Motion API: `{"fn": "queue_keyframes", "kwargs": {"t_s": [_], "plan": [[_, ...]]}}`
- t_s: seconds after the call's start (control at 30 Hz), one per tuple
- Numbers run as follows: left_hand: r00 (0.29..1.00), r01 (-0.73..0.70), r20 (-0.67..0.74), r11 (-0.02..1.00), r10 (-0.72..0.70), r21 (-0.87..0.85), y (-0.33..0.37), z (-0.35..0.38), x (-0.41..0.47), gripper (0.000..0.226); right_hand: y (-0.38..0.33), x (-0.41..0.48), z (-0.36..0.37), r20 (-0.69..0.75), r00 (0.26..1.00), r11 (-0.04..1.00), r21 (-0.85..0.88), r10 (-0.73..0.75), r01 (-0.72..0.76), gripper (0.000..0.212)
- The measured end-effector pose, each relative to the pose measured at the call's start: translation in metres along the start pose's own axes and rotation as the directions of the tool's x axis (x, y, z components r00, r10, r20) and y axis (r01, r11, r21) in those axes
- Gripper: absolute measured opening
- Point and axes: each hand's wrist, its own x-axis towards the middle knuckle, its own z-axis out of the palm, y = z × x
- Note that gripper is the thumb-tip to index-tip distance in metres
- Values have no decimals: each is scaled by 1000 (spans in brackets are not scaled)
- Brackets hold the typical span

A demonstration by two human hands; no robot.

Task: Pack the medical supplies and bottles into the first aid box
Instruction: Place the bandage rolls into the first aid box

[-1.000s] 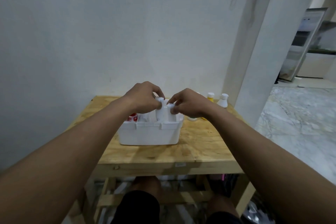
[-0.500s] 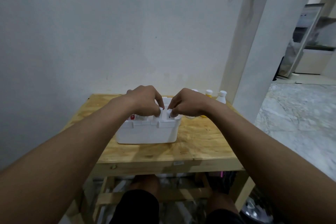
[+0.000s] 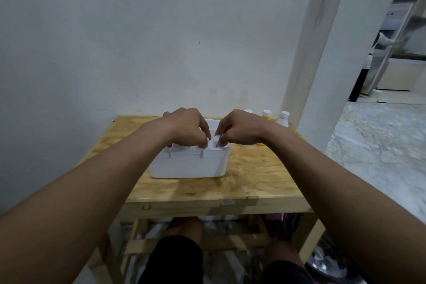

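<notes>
A white first aid box (image 3: 189, 165) stands open in the middle of the wooden table (image 3: 253, 182). My left hand (image 3: 186, 128) and my right hand (image 3: 239, 128) are both over its right half, fingers curled down. Each pinches the white cap of a small bottle; the right one's cap (image 3: 216, 139) shows just above the rim. The bottles' bodies are hidden inside the box. A red-topped item (image 3: 170, 145) peeks out at the box's left. Behind my right hand stand a yellow bottle (image 3: 267, 114) and a white bottle (image 3: 283, 119).
The table sits against a white wall, with a pillar (image 3: 322, 53) at its right rear corner. My knees (image 3: 184, 228) are under the front edge. A tiled floor (image 3: 380, 145) opens to the right, and a person stands far off there.
Both hands have gone down with the white bottles, from above the rim into the box. The camera has tilted slightly.
</notes>
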Motion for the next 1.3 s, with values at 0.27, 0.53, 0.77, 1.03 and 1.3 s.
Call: {"fn": "queue_keyframes", "kwargs": {"t_s": [0.27,0.53,0.77,1.03,1.3], "plan": [[999,-27,-24,999,26,-32,-2,1,3,23,-3,-5,1,4,1000,999,40,-3,3,18],[998,-41,-42,997,38,-65,-5,3,6,19,-4,-6,1,-12,1000,999,37,-14,14,15],[999,-43,-16,994,41,-96,-2,-1,3,17,-3,-6,0,4,1000,1000,22,-2,2,16],[996,-67,-56,994,62,-84,-5,1,4,14,-5,-7,0,4,1000,1000,-3,-7,7,20],[997,-71,-27,993,68,-96,-5,0,7,15,-5,-6,0,13,1000,1000,6,11,-11,21]]}}
